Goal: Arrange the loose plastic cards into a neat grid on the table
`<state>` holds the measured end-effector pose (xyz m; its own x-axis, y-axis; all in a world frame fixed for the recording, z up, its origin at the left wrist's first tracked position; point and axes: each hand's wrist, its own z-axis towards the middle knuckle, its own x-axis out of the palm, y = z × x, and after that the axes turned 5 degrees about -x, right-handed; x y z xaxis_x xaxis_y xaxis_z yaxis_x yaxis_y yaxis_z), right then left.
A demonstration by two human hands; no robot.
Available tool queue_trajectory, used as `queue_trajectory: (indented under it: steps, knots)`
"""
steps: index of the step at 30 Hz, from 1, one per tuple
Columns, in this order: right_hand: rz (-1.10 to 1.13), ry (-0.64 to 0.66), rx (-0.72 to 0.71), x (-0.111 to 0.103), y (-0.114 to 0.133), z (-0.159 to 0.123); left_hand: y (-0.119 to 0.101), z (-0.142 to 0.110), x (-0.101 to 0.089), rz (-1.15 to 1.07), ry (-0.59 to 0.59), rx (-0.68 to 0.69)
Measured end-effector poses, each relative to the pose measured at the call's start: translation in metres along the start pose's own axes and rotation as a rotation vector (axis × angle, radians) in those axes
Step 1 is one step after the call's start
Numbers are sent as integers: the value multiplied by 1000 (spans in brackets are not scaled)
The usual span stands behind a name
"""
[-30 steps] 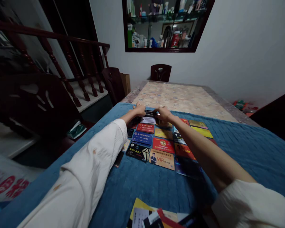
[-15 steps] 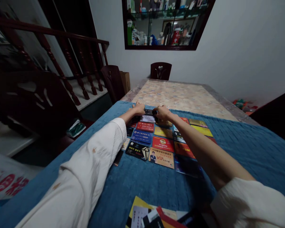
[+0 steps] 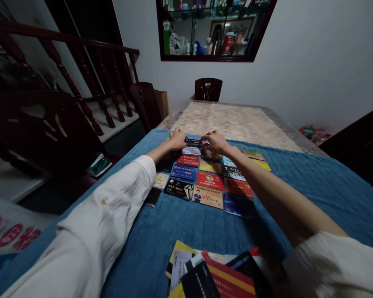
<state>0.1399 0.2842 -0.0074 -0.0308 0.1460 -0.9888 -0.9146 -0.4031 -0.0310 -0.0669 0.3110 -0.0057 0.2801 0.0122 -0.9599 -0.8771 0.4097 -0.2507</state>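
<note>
Several printed plastic cards lie in overlapping columns on a blue cloth. At the far end of the middle-left column is a black card [image 3: 193,142], just above a white card [image 3: 191,151]. My left hand [image 3: 177,140] rests at the black card's left end, fingers loosely bent and apart. My right hand [image 3: 216,142] hovers by its right end with fingers spread, and a small white and red patch shows under them. Nearer me are a red card [image 3: 188,161], a blue card [image 3: 184,172], a black VIP card [image 3: 178,189] and a tan VIP card [image 3: 207,196].
A loose pile of cards [image 3: 205,273] lies close to me at the bottom edge. The blue cloth [image 3: 136,244] covers the near part of a patterned table [image 3: 224,118]. Wooden chairs [image 3: 208,89], a railing and a white plastic bag [image 3: 12,227] surround it.
Both hands held the black card's ends before. Now my right hand has loosened and raised its fingers, and the card lies in its column. The view has tilted slightly, showing more of the near pile.
</note>
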Motion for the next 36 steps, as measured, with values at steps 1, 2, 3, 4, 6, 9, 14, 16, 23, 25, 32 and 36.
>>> queue_trajectory:
  steps: [1,2,3,4,6,9,14,16,23,25,32,36]
  knots:
    - [-1,-10,-7,-2,2,-5,-3,-5,-2,18,-8,10]
    - [-2,-20,-14,-4,4,-10,-7,-10,-4,35,-14,19]
    - [-4,-29,-22,-5,6,-15,-10,-16,-5,51,-19,30]
    - [-6,-39,-30,-7,8,-20,-13,-21,-7,63,-24,44]
    - [-9,-60,-40,-10,12,-29,-18,-31,-9,91,-37,78]
    - [-12,-81,-46,-14,17,-45,-25,-45,-13,118,-53,127]
    - [-14,-102,-57,-20,26,-73,-37,-72,-16,99,-51,160]
    - [-14,-109,-64,-22,29,-86,-41,-83,-14,92,-53,184]
    - [-19,-142,-103,-26,40,-134,-61,-127,-12,79,-33,271]
    - [-18,-156,-128,-26,41,-147,-69,-141,-12,71,-32,293]
    - [-2,-212,-176,-26,47,-195,-97,-188,-7,22,-23,379]
    - [-11,-236,-184,-28,53,-223,-113,-210,-3,7,-2,419]
